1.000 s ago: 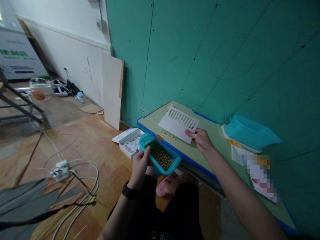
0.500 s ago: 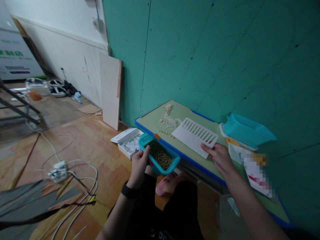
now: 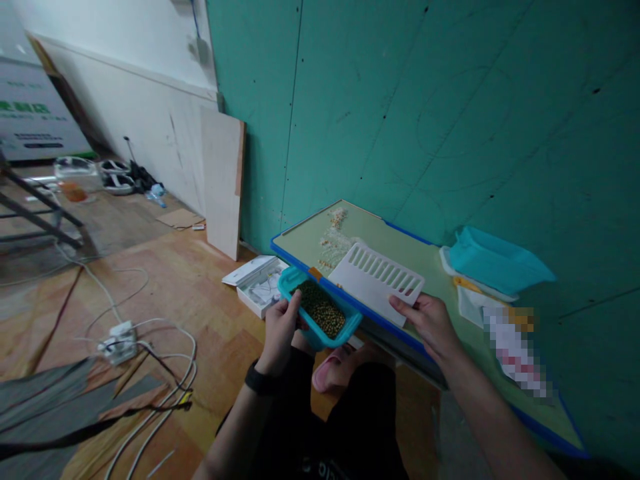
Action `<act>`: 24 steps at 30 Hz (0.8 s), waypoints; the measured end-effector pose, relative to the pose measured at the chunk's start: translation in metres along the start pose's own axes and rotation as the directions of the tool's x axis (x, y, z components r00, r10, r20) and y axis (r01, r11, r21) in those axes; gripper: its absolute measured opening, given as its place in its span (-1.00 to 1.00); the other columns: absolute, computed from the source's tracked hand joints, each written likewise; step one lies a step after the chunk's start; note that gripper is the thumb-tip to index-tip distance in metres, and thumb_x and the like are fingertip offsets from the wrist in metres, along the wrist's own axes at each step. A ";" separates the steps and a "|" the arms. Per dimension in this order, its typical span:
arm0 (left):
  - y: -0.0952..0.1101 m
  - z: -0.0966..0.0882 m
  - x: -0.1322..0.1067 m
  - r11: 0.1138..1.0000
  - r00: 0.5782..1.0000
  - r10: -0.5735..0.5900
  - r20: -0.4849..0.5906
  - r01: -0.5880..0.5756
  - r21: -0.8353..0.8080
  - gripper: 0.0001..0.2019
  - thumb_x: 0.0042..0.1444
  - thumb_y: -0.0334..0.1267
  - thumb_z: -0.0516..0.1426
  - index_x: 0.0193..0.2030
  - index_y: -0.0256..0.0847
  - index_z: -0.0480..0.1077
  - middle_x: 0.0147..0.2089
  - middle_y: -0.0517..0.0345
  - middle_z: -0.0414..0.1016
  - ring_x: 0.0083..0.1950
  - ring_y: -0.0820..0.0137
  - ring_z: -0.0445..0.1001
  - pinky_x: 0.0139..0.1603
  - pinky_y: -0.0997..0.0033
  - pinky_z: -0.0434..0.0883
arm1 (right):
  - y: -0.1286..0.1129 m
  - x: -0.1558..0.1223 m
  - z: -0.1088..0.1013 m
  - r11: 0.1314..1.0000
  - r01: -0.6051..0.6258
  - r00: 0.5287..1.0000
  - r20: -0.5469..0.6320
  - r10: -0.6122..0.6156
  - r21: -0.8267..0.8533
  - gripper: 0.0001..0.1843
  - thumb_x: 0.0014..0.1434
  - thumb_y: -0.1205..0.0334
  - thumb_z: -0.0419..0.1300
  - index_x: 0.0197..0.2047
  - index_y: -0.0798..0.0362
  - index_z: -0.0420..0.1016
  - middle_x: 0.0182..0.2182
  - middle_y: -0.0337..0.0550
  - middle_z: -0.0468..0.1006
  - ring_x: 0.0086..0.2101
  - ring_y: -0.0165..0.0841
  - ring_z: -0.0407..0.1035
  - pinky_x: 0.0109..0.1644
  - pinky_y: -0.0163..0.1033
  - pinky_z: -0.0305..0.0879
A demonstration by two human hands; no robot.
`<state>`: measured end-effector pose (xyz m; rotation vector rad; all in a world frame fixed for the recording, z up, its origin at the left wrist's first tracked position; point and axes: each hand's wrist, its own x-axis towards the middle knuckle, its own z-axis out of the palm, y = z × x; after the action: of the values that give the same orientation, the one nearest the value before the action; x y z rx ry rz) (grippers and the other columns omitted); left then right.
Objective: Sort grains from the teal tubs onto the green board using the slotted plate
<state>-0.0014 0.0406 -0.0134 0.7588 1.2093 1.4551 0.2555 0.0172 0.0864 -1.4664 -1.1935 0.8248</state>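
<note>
My left hand (image 3: 283,328) is closed on the near left rim of a turquoise plastic box (image 3: 350,327), held just below the table's front edge. Green beans (image 3: 320,308) lie inside it, dark at one end and yellowish at the other. Closed on the right end of a white slotted plastic board (image 3: 367,283), my right hand (image 3: 425,320) keeps it tilted over the table (image 3: 440,283). The board's lower edge is at the table's blue rim beside the box. Pale grains and yellowish kernels (image 3: 336,243) are scattered on the tabletop beyond the board.
A second turquoise bin (image 3: 495,263) lies on a white tray at the table's right, by a blurred packet (image 3: 515,353). An opened white box (image 3: 257,287) stands on the floor left of the table. Cables and a power strip (image 3: 119,341) lie on the floor farther left.
My right hand has drawn the slotted board toward me and slightly left, to the table's front edge. Fewer grains show near the board. The left hand and box have barely moved.
</note>
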 end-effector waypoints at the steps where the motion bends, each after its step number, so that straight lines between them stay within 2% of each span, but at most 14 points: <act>1: 0.000 0.001 0.000 1.000 1.000 -0.002 -0.003 0.002 -0.007 -0.46 -0.08 0.27 0.28 -0.65 -0.14 0.27 -0.77 0.26 0.31 -0.71 0.43 0.35 -0.65 0.48 0.28 | 0.000 -0.001 0.003 1.000 0.010 1.000 0.002 -0.010 -0.001 -0.50 -0.25 -0.15 0.52 -0.34 0.06 0.68 -0.32 -0.05 0.70 -0.26 -0.10 0.58 -0.08 -0.03 0.50; 3: 0.001 0.001 -0.001 1.000 1.000 -0.007 -0.006 0.006 -0.021 -0.47 -0.08 0.25 0.28 -0.65 -0.14 0.25 -0.77 0.27 0.30 -0.72 0.44 0.35 -0.66 0.49 0.27 | 0.000 0.000 0.010 0.999 0.013 1.000 0.004 -0.013 0.034 -0.50 -0.27 -0.14 0.53 -0.35 0.07 0.68 -0.32 -0.05 0.70 -0.27 -0.11 0.58 -0.09 -0.05 0.49; 6: 0.002 0.001 -0.001 1.000 1.000 -0.013 -0.003 0.013 -0.027 -0.48 -0.06 0.23 0.28 -0.66 -0.14 0.25 -0.77 0.27 0.31 -0.71 0.44 0.36 -0.66 0.49 0.27 | 0.000 0.005 0.018 0.990 -0.049 0.999 0.029 0.046 0.129 -0.49 -0.32 -0.10 0.56 -0.36 0.09 0.66 -0.33 -0.05 0.70 -0.31 -0.14 0.57 -0.14 -0.07 0.51; 10: 0.001 -0.002 0.000 0.999 1.000 -0.020 -0.004 0.020 -0.029 -0.47 -0.07 0.24 0.28 -0.65 -0.14 0.26 -0.77 0.27 0.31 -0.72 0.45 0.34 -0.66 0.49 0.26 | 0.000 0.020 0.022 0.966 -0.150 0.989 0.023 0.149 0.209 -0.44 -0.36 -0.07 0.58 -0.33 0.10 0.63 -0.36 -0.05 0.69 -0.39 -0.15 0.56 -0.36 -0.12 0.50; 13: -0.001 -0.004 0.002 1.000 1.000 -0.014 -0.014 0.014 -0.024 -0.46 -0.08 0.26 0.28 -0.65 -0.15 0.26 -0.77 0.26 0.31 -0.71 0.44 0.34 -0.65 0.48 0.27 | 0.002 0.034 0.021 0.958 -0.141 0.989 -0.008 0.148 0.250 -0.42 -0.42 -0.04 0.60 -0.32 0.08 0.62 -0.36 -0.06 0.69 -0.40 -0.16 0.56 -0.42 -0.17 0.48; 18: -0.001 -0.004 0.002 0.999 1.000 -0.012 -0.005 0.012 -0.043 -0.45 -0.11 0.28 0.29 -0.66 -0.15 0.25 -0.78 0.26 0.30 -0.72 0.45 0.32 -0.66 0.49 0.25 | 0.004 0.048 0.021 0.963 -0.139 0.990 0.002 0.143 0.232 -0.43 -0.45 -0.01 0.60 -0.35 0.08 0.61 -0.41 -0.08 0.68 -0.44 -0.18 0.55 -0.45 -0.19 0.47; 24: -0.002 -0.005 0.002 1.000 1.000 -0.009 -0.018 0.009 -0.017 -0.43 -0.10 0.30 0.28 -0.66 -0.16 0.26 -0.77 0.26 0.32 -0.71 0.46 0.33 -0.65 0.50 0.25 | 0.000 0.045 0.022 0.961 -0.185 0.983 0.038 0.181 0.207 -0.43 -0.47 0.02 0.61 -0.37 0.10 0.60 -0.44 -0.11 0.67 -0.48 -0.24 0.53 -0.47 -0.24 0.44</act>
<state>-0.0059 0.0413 -0.0165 0.7294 1.2111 1.4661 0.2472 0.0671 0.0857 -1.4099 -0.9610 1.0597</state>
